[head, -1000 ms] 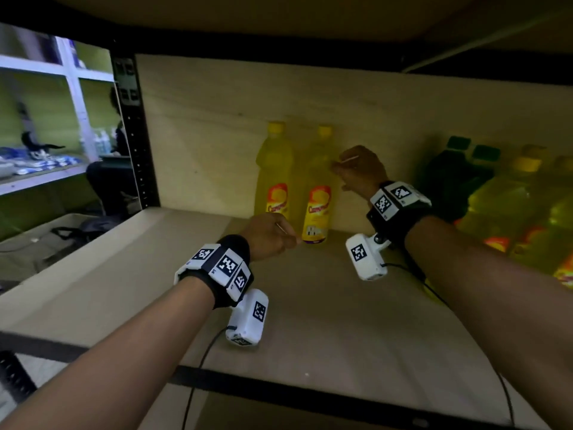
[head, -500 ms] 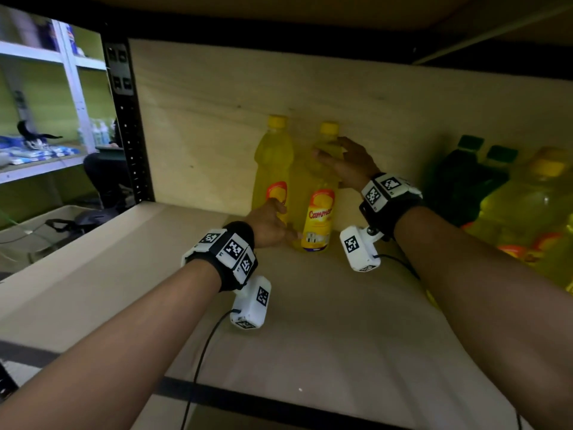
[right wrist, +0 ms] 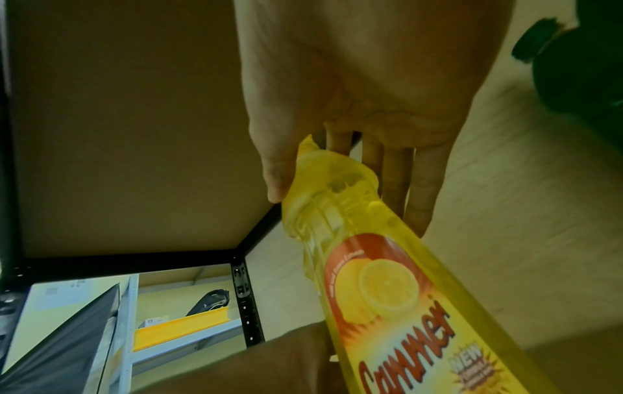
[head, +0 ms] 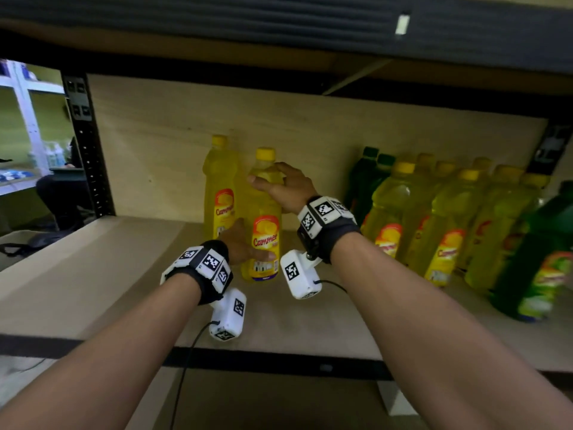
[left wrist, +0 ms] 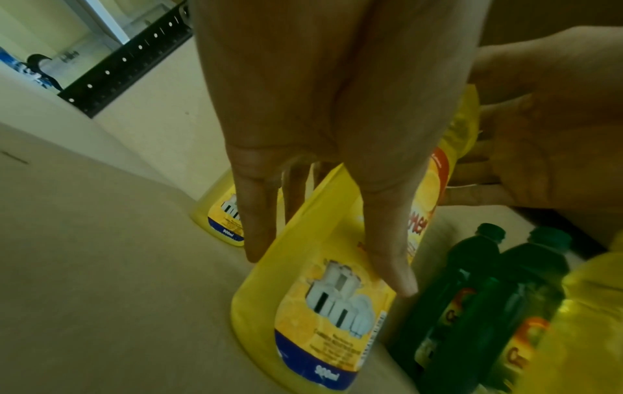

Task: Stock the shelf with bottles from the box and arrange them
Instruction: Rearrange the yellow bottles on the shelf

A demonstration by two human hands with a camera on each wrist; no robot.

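On my feed the right hand [head: 286, 189] has its fingers [right wrist: 421, 192] curled round the shoulder of the yellow bottle [head: 262, 231], left hand [head: 243, 246] pinching it down by the label. It's standing on the shelf [head: 93, 274], just beside a second bottle [head: 218, 181].

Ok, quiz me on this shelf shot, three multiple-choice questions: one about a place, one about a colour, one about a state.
1. Where does the right hand grip the front Cammer bottle? A near its top, under the cap; B at its base; C on its label.
2. What colour is that cap? A green; B yellow; C white.
3. How is that bottle posed? A lying down; B upside down; C upright.
Answers: A, the hand wraps its shoulder; B, it matches the yellow body; C, cap up, base toward the shelf board.
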